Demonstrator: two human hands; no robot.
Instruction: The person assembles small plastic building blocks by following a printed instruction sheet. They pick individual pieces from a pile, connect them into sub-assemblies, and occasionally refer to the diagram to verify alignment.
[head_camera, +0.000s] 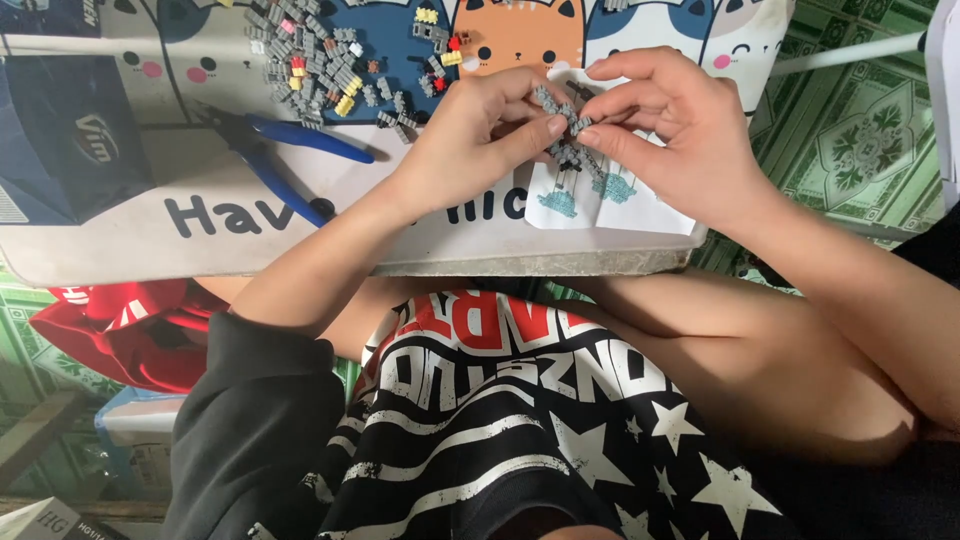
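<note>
Dark blue box (70, 140) at left end of table (300, 260), white logo on its side. White instruction leaflet (610, 205) with light-blue printed figures, flat near table's front edge, partly covered from above. Corner of white carton (45, 520) with dark lettering, bottom left, on the floor. Pale blue and white container (135, 440) just above it.

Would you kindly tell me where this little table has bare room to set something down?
Bare patch: the near-left tabletop, below the blue pliers. Crowded: the far middle under the brick pile, and the right, where both hands hold a grey model over paper.
</note>
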